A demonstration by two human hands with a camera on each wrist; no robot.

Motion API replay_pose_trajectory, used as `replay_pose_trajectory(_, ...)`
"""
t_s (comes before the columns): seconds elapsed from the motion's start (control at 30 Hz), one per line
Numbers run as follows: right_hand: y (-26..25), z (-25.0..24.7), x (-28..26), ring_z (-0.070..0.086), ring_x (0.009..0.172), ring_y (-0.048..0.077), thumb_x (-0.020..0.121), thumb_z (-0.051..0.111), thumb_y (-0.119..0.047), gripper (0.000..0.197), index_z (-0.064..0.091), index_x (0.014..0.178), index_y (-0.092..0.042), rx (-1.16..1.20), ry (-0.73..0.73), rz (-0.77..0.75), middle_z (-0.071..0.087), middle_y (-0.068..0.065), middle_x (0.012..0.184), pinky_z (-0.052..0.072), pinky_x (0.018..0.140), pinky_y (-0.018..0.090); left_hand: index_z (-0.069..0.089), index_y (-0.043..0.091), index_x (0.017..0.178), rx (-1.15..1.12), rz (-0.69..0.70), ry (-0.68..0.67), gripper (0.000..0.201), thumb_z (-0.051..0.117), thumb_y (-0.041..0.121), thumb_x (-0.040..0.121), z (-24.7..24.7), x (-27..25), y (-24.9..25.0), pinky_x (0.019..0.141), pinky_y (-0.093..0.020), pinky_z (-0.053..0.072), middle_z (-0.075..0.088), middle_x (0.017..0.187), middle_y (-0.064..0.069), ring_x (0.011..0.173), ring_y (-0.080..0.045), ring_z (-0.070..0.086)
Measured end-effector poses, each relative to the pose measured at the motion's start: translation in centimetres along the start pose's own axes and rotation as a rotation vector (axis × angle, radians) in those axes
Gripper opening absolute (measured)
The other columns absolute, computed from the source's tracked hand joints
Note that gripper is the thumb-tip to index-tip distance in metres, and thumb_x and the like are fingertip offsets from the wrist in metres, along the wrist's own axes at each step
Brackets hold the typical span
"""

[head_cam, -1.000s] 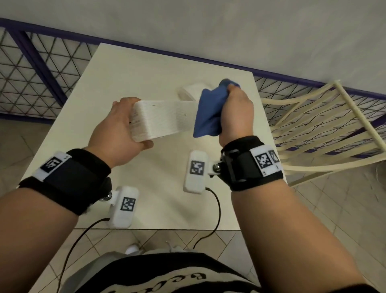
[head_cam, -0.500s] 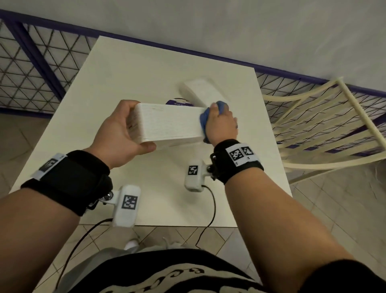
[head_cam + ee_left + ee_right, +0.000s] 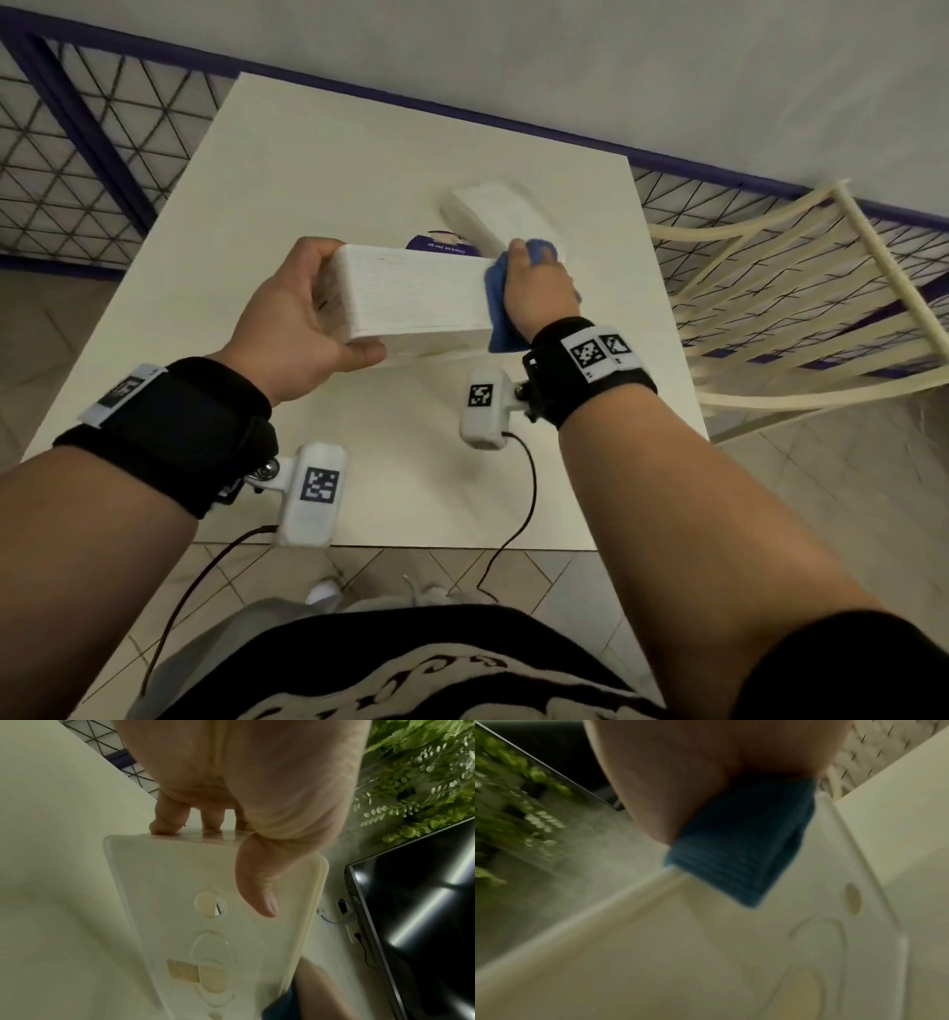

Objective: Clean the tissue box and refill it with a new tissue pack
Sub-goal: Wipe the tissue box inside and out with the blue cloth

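Observation:
A white tissue box (image 3: 411,295) is held above the table, long side toward me. My left hand (image 3: 303,318) grips its left end, thumb under the near edge, fingers over the far side. The left wrist view shows the box's underside (image 3: 210,923) with oval cut-outs and my thumb (image 3: 257,888) lying on it. My right hand (image 3: 534,293) holds a blue cloth (image 3: 495,303) pressed against the box's right end; the right wrist view shows this cloth (image 3: 741,845) against the box's corner (image 3: 706,923). A white tissue pack (image 3: 500,216) lies on the table behind the box.
The white table (image 3: 359,169) stands against a blue-framed wire railing (image 3: 77,133). A purple-printed wrapper (image 3: 441,241) peeks out behind the box. A cream slatted chair (image 3: 801,288) stands to the right of the table. Wrist camera cables hang off the near table edge.
My right hand has come down from the box's top right corner to its right end, with the cloth. The box has turned so a broad plain side faces me.

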State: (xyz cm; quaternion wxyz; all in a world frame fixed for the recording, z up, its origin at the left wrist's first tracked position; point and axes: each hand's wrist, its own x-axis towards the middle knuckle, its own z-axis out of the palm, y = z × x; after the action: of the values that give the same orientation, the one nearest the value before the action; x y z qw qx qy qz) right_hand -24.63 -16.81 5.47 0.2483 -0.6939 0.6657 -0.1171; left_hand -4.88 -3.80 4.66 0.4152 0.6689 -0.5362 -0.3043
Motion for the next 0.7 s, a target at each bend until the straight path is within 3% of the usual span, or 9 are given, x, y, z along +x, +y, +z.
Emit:
replay_pose_trajectory(0.13, -5.7, 2.1, -4.7, 0.030, 0.138, 0.034, 0.099, 0.029, -0.038, 0.049, 0.041, 0.141, -0.014, 0.084, -0.017, -0.320, 0.038, 0.013, 0.148, 0.026, 0.113, 0.051, 0.044, 0.020, 0.122, 0.051, 0.051, -0.048, 0.080, 0.088, 0.019, 0.056, 0.8, 1.0, 0.7, 0.077, -0.024, 0.042, 0.055, 0.100, 0.010, 0.093, -0.015, 0.057)
replay_pose_trajectory(0.2, -7.9, 2.5, -7.0, 0.028, 0.141, 0.030, 0.098, 0.030, -0.042, 0.051, 0.038, 0.144, -0.022, 0.079, 0.023, -0.483, 0.038, 0.007, 0.151, 0.022, 0.114, 0.050, 0.043, 0.010, 0.128, 0.107, 0.103, -0.072, 0.074, 0.081, 0.006, 0.064, 1.5, 1.2, 1.3, 0.079, -0.014, 0.041, 0.056, 0.112, 0.001, 0.104, -0.024, 0.057)
replay_pose_trajectory(0.23, -8.2, 2.4, -7.5, 0.023, 0.144, 0.027, 0.098, 0.031, -0.042, 0.050, 0.034, 0.146, -0.026, 0.067, 0.013, -0.525, 0.033, 0.004, 0.154, 0.016, 0.117, 0.049, 0.043, 0.007, 0.131, 0.150, 0.110, -0.061, 0.070, 0.076, 0.003, 0.069, 1.7, 1.2, 1.5, 0.076, -0.008, 0.038, 0.057, 0.113, 0.001, 0.103, -0.020, 0.056)
replay_pose_trajectory(0.3, -7.2, 1.6, -7.0, 0.014, 0.147, 0.020, 0.100, 0.031, -0.042, 0.050, 0.028, 0.148, -0.031, 0.084, -0.029, -0.509, 0.026, -0.001, 0.158, 0.006, 0.117, 0.049, 0.046, 0.018, 0.127, 0.109, 0.078, -0.023, 0.072, 0.080, 0.012, 0.065, 1.6, 0.9, 1.7, 0.069, -0.006, 0.037, 0.056, 0.102, 0.013, 0.088, -0.005, 0.054)
replay_pose_trajectory(0.4, -3.7, -0.1, -3.8, 0.014, 0.148, 0.016, 0.101, 0.025, -0.043, 0.049, 0.028, 0.148, -0.028, 0.122, -0.033, -0.242, 0.024, -0.003, 0.158, -0.001, 0.116, 0.053, 0.043, 0.029, 0.116, 0.000, 0.056, 0.005, 0.077, 0.090, 0.015, 0.056, 1.1, 0.5, 0.8, 0.070, -0.011, 0.038, 0.053, 0.095, 0.020, 0.081, 0.015, 0.051)
replay_pose_trajectory(0.5, -2.6, -0.2, -2.2, 0.021, 0.143, 0.024, 0.101, 0.021, -0.039, 0.044, 0.040, 0.139, -0.028, 0.061, -0.002, -0.058, 0.035, 0.001, 0.149, 0.006, 0.113, 0.057, 0.044, 0.028, 0.118, 0.005, 0.036, -0.018, 0.078, 0.089, 0.012, 0.057, 1.0, 0.1, 0.7, 0.072, -0.014, 0.038, 0.051, 0.097, 0.022, 0.086, 0.013, 0.051)
replay_pose_trajectory(0.57, -4.4, 0.5, -3.3, 0.024, 0.141, 0.029, 0.099, 0.024, -0.040, 0.044, 0.044, 0.136, -0.027, 0.079, 0.026, -0.144, 0.040, 0.002, 0.146, 0.013, 0.112, 0.055, 0.043, 0.032, 0.114, 0.014, 0.051, -0.019, 0.078, 0.090, 0.023, 0.052, 1.2, 0.2, 0.9, 0.072, -0.016, 0.039, 0.052, 0.097, 0.020, 0.086, 0.003, 0.053)
replay_pose_trajectory(0.63, -7.0, 1.4, -5.7, 0.024, 0.142, 0.028, 0.098, 0.029, -0.044, 0.045, 0.043, 0.138, -0.031, 0.095, 0.065, -0.334, 0.040, 0.001, 0.148, 0.013, 0.113, 0.052, 0.043, 0.040, 0.103, -0.009, 0.068, -0.037, 0.070, 0.082, 0.035, 0.046, 1.3, 0.5, 1.4, 0.073, -0.021, 0.047, 0.057, 0.098, 0.015, 0.087, -0.003, 0.058)
replay_pose_trajectory(0.7, -8.1, 1.8, -7.7, 0.017, 0.145, 0.024, 0.097, 0.032, -0.047, 0.046, 0.040, 0.141, -0.036, 0.092, 0.092, -0.458, 0.035, -0.001, 0.153, 0.004, 0.115, 0.052, 0.042, 0.043, 0.095, -0.041, 0.070, -0.045, 0.060, 0.075, 0.028, 0.047, 1.1, 0.7, 2.0, 0.074, -0.027, 0.052, 0.060, 0.096, 0.011, 0.087, -0.005, 0.061)
